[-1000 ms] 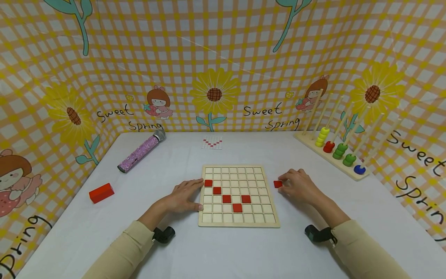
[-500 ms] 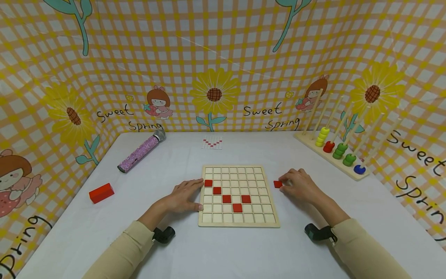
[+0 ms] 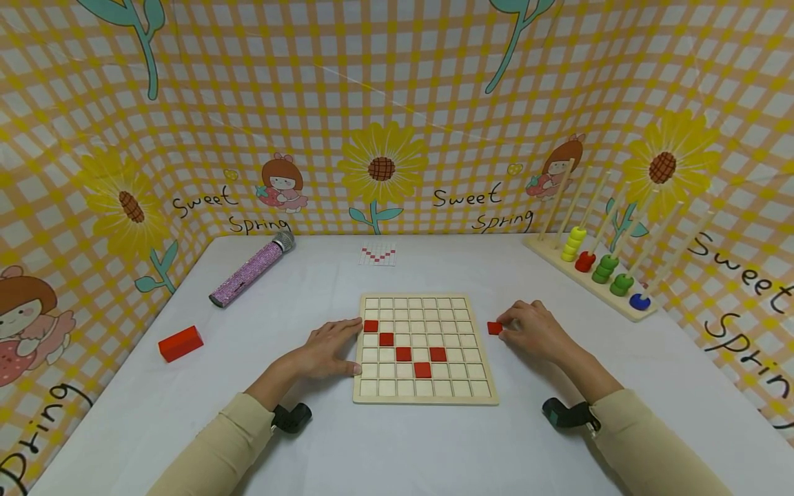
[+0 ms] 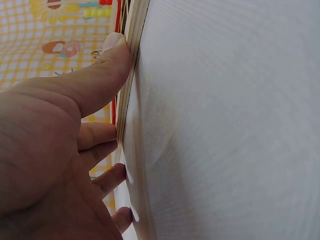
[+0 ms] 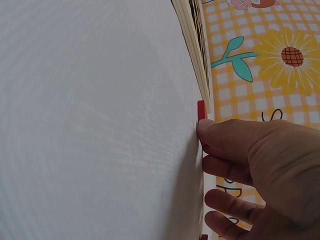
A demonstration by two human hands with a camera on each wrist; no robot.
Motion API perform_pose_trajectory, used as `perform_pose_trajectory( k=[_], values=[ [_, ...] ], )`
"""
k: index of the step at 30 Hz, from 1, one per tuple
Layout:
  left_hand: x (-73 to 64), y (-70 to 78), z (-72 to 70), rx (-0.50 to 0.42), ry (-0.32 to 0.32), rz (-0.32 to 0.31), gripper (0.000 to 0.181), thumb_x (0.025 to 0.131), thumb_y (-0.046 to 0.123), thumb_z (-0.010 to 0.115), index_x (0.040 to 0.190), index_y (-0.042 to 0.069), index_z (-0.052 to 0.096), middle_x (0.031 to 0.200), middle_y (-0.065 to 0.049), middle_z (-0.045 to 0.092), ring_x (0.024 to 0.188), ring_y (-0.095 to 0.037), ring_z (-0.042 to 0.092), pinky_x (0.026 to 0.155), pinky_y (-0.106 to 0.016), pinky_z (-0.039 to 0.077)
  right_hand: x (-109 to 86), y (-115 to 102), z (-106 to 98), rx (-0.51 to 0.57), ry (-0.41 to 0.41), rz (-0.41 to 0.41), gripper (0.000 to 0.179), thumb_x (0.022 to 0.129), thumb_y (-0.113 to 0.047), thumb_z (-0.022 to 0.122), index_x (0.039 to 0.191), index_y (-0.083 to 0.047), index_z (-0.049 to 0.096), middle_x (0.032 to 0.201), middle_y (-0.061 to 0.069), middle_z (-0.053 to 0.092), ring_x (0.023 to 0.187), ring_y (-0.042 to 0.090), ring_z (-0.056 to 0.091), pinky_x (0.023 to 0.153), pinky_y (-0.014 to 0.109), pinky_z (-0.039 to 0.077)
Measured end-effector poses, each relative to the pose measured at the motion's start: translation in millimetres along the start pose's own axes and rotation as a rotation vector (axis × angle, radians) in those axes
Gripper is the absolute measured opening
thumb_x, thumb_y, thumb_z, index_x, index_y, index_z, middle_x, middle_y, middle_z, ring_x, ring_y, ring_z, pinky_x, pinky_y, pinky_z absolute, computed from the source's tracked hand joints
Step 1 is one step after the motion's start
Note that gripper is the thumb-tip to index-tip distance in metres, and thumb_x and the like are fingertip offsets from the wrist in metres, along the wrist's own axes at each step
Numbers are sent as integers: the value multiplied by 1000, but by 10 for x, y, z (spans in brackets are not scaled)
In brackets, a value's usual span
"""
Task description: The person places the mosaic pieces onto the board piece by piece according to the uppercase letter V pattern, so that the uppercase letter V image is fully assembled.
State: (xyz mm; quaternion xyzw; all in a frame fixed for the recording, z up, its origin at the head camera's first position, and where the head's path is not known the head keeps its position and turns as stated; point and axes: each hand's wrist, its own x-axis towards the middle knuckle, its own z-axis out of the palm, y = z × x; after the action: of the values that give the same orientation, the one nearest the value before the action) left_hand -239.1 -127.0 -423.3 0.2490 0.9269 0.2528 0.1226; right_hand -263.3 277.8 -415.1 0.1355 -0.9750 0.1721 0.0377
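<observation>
A wooden grid board (image 3: 397,390) lies on the white table, with several red square tiles (image 3: 422,370) set in its cells in a V-like line. My left hand (image 3: 319,350) rests at the board's left edge; in the left wrist view its thumb and fingertips (image 4: 116,45) touch the rim, fingers fairly straight. To the right of the board, my right hand (image 3: 533,331) pinches a red tile (image 3: 493,328) between thumb and fingers, low at the tabletop. The right wrist view shows the same tile (image 5: 201,109) jutting out past the thumb.
Behind the board lies a small printed card (image 3: 377,255) with a red V pattern on a grid. A glittery pink microphone (image 3: 248,272) and a red block (image 3: 180,343) are at left. At back right stands a peg abacus (image 3: 589,272) with coloured beads. Patterned cloth (image 3: 397,83) surrounds the table.
Right thumb and fingers have shifted very slightly on the red tile, drawing a little closer together. The left hand, board and other tiles stay as they were.
</observation>
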Motion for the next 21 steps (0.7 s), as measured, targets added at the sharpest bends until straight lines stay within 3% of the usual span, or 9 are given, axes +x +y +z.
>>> perform_pose_trajectory(
  k=[21],
  values=[
    [-6,16,-17,0,-4,2,81,82,34,71,148,8,30,157,-6,25,142,-36,20,111,-57,18,-22,-35,-20,21,38,1,23,81,-17,71,100,-4,72,98,10,66,93,27,46,72,33,37]
  ],
)
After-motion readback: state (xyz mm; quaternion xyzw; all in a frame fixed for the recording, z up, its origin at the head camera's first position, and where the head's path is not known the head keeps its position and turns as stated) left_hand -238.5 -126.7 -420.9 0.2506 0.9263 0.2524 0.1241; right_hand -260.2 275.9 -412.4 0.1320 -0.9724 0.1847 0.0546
